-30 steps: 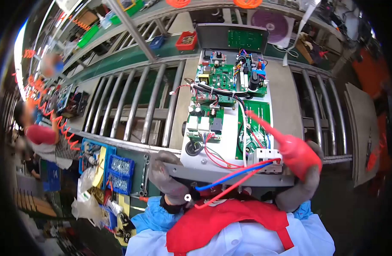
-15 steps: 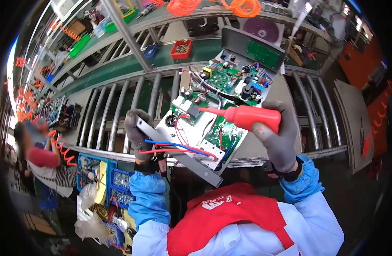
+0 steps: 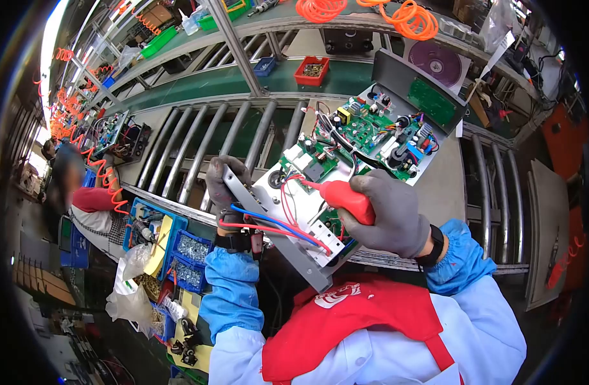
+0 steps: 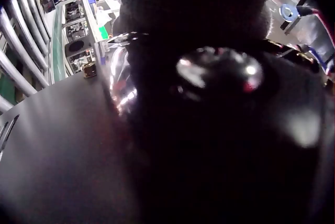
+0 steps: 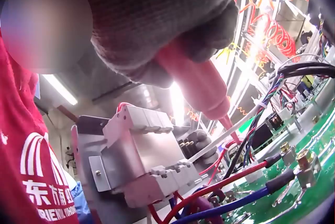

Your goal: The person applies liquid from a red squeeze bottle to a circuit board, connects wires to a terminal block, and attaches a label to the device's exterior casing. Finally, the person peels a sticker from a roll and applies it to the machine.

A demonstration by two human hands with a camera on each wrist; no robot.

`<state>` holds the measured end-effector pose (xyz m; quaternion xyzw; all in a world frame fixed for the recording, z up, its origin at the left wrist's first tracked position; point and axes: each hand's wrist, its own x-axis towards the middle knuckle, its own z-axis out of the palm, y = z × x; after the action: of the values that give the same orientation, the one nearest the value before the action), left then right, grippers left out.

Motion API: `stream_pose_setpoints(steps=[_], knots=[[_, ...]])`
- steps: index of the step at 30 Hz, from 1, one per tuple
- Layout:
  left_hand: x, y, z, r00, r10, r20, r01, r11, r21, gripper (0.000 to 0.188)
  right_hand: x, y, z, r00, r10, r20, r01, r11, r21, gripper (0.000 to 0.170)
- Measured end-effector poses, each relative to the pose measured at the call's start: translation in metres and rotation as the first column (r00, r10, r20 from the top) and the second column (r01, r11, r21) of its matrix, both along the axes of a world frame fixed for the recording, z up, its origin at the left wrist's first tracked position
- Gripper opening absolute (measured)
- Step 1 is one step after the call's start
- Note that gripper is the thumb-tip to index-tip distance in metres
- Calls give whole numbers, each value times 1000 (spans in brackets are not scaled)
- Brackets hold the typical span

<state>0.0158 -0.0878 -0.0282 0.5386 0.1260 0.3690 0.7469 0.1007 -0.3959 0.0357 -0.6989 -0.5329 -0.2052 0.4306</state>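
Note:
A red squeeze bottle [image 3: 347, 200] with a thin nozzle is gripped in my gloved right hand [image 3: 391, 215]; the nozzle points left, over wires beside the white blocks of the open chassis. In the right wrist view the bottle [image 5: 196, 80] tilts down toward the wires, under the right hand [image 5: 157, 19]. My gloved left hand [image 3: 226, 181] grips the upper left end of the grey front panel [image 3: 278, 237]. Red and blue wires [image 3: 275, 224] hang over that panel from a white terminal block [image 3: 325, 242]. The chassis sits at an angle with green circuit boards [image 3: 365, 125].
Metal rollers [image 3: 214, 141] lie left of the chassis, more on its right. Blue bins of screws [image 3: 190, 247] stand at the lower left, a red bin [image 3: 312, 70] on the green strip behind. Another person [image 3: 92, 200] is at the far left.
The chassis has turned from straight to angled, and my left hand has moved up onto the panel's end. My right hand has brought the bottle over the chassis, its grip now from above.

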Motion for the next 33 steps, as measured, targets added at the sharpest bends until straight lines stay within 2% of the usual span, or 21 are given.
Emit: stream_pose_setpoints(steps=[3, 9, 10, 13, 14, 19, 20, 21, 22, 23, 24, 25, 27, 29, 30, 31, 33], knots=[[1, 3, -6, 999, -27, 21, 25, 996, 83, 64, 0, 0, -2, 999, -19, 29, 19, 999, -25, 42], [4, -6, -9, 1000, 0, 31, -2, 997, 82, 65, -10, -7, 1, 997, -46, 62, 52, 995, -87, 44], [5, -10, -9, 998, 52, 36, -54, 997, 63, 65, -11, -7, 2, 996, -54, 64, 60, 994, -93, 44], [2, -11, -6, 999, 40, 9, -41, 987, 153, 65, -14, -6, 3, 994, -58, 98, 62, 997, -35, 45], [2, -6, -10, 1000, 1, 22, -4, 989, 145, 64, -14, -5, 2, 993, -67, 102, 71, 997, -35, 45], [3, -13, -9, 999, 41, 12, -42, 994, 105, 64, -11, -12, 2, 991, -108, 80, 105, 994, 39, 46], [3, -11, -11, 999, 38, 20, -40, 994, 98, 64, -9, -19, -1, 995, -95, -20, 97, 984, 146, 46], [4, -8, -13, 999, 34, 31, -36, 995, 92, 64, -12, -32, 6, 972, -92, -217, 126, 981, 149, 45], [4, -8, -13, 998, 58, 4, -58, 991, 118, 64, -22, -42, 21, 874, -35, -484, 170, 956, 238, 44], [3, -9, -11, 998, 57, -8, -56, 995, 82, 64, -25, -52, 25, 836, -44, -547, 210, 946, 245, 44], [1, -3, -11, 1000, -14, -8, 14, 996, 93, 63, -29, -62, 29, 793, -49, -607, 250, 935, 252, 44], [0, 2, -11, 997, -82, -8, 83, 991, 106, 63, -25, -79, 28, 859, -142, -493, 266, 945, 191, 44], [0, -2, -8, 998, -51, -23, 54, 992, 112, 62, -37, -101, 26, 794, -206, -572, 285, 957, 51, 44], [3, 3, -14, 996, -88, 6, 87, 994, 58, 65, -40, -114, 5, 861, -202, -466, 236, 972, 15, 44], [2, -1, -10, 993, -118, 13, 116, 991, 71, 65, -43, -115, -4, 846, -185, -501, 212, 977, -2, 45], [3, 5, -14, 984, -170, 48, 166, 983, 82, 64, -42, -113, -22, 905, -169, -390, 198, 980, 35, 46], [3, 8, -14, 977, -207, 43, 202, 974, 102, 64, -46, -106, -34, 931, -180, -316, 190, 982, -1, 47]])
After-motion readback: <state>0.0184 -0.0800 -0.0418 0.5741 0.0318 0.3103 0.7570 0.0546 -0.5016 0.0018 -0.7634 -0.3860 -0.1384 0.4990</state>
